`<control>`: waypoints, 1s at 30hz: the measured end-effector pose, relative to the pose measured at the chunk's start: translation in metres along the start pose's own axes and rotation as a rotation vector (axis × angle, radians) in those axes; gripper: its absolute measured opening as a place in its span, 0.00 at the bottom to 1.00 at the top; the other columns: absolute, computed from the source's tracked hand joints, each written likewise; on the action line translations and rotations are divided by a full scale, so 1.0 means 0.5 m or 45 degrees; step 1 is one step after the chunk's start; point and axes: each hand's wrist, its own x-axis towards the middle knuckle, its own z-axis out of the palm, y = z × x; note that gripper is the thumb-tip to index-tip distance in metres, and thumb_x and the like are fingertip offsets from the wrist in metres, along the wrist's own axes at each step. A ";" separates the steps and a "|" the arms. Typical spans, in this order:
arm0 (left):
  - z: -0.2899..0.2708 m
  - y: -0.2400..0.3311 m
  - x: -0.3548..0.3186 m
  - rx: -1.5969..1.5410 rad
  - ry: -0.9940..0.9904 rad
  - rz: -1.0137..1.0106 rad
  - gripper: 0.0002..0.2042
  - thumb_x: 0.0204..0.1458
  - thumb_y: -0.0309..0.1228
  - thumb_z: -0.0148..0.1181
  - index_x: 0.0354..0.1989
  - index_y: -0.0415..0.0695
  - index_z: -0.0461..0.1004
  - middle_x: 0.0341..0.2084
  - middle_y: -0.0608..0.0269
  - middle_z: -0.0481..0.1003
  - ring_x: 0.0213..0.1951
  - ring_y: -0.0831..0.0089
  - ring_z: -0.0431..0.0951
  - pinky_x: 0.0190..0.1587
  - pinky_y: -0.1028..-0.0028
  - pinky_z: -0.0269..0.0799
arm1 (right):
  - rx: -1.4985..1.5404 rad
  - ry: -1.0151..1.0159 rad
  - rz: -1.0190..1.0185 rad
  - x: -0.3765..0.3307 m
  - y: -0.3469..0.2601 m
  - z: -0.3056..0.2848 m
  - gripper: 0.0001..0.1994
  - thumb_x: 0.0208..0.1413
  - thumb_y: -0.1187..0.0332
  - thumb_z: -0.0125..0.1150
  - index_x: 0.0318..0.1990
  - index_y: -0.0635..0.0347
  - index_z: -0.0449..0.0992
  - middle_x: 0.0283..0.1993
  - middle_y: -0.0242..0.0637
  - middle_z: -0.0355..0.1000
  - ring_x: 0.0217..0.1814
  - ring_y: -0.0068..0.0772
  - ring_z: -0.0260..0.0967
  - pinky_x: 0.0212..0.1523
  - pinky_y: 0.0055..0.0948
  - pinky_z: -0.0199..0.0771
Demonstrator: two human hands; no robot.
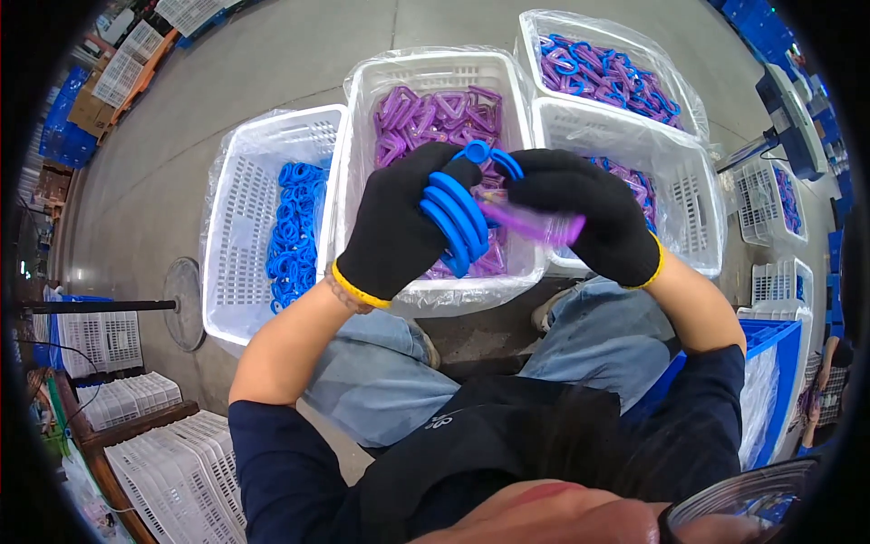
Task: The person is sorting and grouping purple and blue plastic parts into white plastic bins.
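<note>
My left hand [391, 216], in a black glove with a yellow cuff, is closed around several blue plastic rings [458, 218] stacked side by side. In my right hand [589, 201], gloved the same way, is a translucent purple plastic piece [544, 227], smeared by motion. Between the fingertips of both hands sits another blue ring [478, 152], partly hidden by the gloves. Both hands are above a white crate [362, 100] of purple triangular pieces [444, 111]. To its left, a white crate [237, 222] holds blue rings [294, 231].
Two white crates [702, 204] on the right, lined with plastic film, contain mixed blue and purple pieces [598, 72]. A screen on a stand [788, 118] rises at the far right. White crates [172, 462] are stacked at lower left, near a round metal base [186, 304] with a pole.
</note>
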 end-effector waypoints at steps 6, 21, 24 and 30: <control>0.012 -0.052 0.000 -0.601 -0.059 -0.071 0.09 0.53 0.21 0.54 0.42 0.38 0.74 0.30 0.60 0.77 0.34 0.73 0.78 0.38 0.73 0.74 | -0.856 -0.214 -0.396 0.001 0.001 -0.051 0.20 0.43 0.80 0.63 0.47 0.58 0.76 0.46 0.43 0.75 0.43 0.37 0.75 0.43 0.29 0.76; -0.085 -0.065 0.009 -0.445 -0.004 -0.202 0.14 0.58 0.25 0.45 0.49 0.39 0.73 0.28 0.64 0.75 0.29 0.76 0.76 0.31 0.79 0.72 | -1.460 -0.365 0.173 -0.003 0.178 -0.093 0.21 0.51 0.60 0.63 0.53 0.53 0.71 0.52 0.43 0.71 0.52 0.48 0.70 0.53 0.39 0.70; -0.087 -0.095 0.009 -0.211 0.059 -0.115 0.13 0.55 0.21 0.48 0.47 0.38 0.73 0.30 0.62 0.76 0.31 0.74 0.77 0.33 0.78 0.73 | -1.302 -0.736 0.030 0.065 0.296 -0.033 0.18 0.50 0.60 0.63 0.48 0.54 0.74 0.49 0.41 0.73 0.51 0.47 0.70 0.53 0.40 0.70; -0.111 -0.115 -0.027 -0.138 0.217 -0.303 0.13 0.55 0.27 0.50 0.46 0.37 0.74 0.36 0.56 0.78 0.35 0.71 0.79 0.38 0.75 0.75 | -1.524 -1.314 0.334 0.139 0.678 0.222 0.17 0.43 0.58 0.61 0.41 0.55 0.81 0.44 0.43 0.77 0.47 0.46 0.75 0.47 0.40 0.75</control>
